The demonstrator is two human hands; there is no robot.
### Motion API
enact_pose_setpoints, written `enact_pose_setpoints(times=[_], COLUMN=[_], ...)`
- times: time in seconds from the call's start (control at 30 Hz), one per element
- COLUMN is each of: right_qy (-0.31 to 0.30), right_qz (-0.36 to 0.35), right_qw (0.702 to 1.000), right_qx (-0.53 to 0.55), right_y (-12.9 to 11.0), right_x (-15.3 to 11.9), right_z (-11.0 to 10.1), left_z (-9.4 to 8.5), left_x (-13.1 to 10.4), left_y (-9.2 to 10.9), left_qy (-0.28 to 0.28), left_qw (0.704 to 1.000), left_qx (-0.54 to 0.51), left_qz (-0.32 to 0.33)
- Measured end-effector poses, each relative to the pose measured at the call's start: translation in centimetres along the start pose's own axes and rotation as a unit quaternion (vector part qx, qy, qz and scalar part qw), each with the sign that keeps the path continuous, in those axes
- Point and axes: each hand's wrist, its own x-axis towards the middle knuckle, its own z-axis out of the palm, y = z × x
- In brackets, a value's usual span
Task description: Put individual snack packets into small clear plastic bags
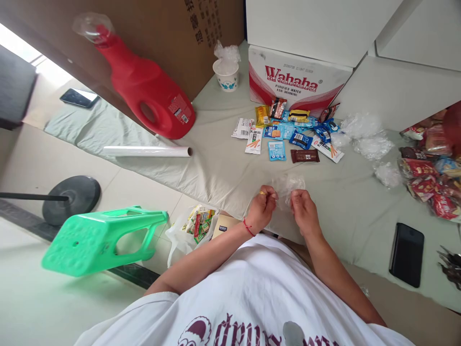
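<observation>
Close below the camera, a crumpled clear plastic bag point(288, 186) is being pinched by closed fingers of both hands point(264, 207) point(305, 211), snack packets point(288, 132) lying unbagged beyond.

A home, used for informal packing on a cloth-covered surface point(223, 173): a red detergent jug point(151, 96) far left, a green plastic stool point(104, 240) tipped on the tiled floor point(25, 298) near left, a Wahaha water carton point(293, 81) far off, loose snack packets point(288, 132) before it, a phone point(406, 254) near right, and a paper cup point(226, 74)
</observation>
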Motion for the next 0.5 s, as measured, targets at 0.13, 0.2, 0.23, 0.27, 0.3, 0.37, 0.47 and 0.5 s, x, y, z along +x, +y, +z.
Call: enact_pose_setpoints(times=[0.13,0.2,0.23,0.27,0.3,0.37,0.47,0.5], right_qy=[-0.033,-0.031,-0.025,-0.02,-0.016,-0.014,-0.006,0.002], right_qz=[0.034,0.041,0.051,0.064,0.078,0.098,0.114,0.118], right_qw=[0.997,0.993,0.99,0.986,0.982,0.972,0.953,0.946], right_qx=[0.065,0.11,0.132,0.153,0.174,0.215,0.281,0.302], right_y=[0.1,-0.2,-0.3,-0.5,-0.6,-0.7,-0.6,-0.4], right_x=[1.0,1.0,1.0,0.9,0.9,0.7,0.5,0.4], right_z=[1.2,1.1,1.0,0.8,0.5,0.0,-1.0,-1.4], left_z=[-0.1,-0.2,-0.3,-0.4,-0.5,-0.9,-1.7,-2.0], left_x=[-0.8,-0.8,-0.6,-0.5,-0.2,0.4,1.2,1.4], left_y=[-0.2,-0.1,0.0,0.1,0.3,0.6,1.3,1.5], left_qy=[-0.037,-0.012,0.007,0.029,0.05,0.077,0.085,0.085], left_qw=[0.999,1.0,0.999,0.996,0.99,0.97,0.925,0.911], left_qx=[0.02,-0.013,-0.04,-0.072,-0.11,-0.194,-0.317,-0.346], left_qz=[0.033,0.005,-0.018,-0.043,-0.07,-0.124,-0.194,-0.207])
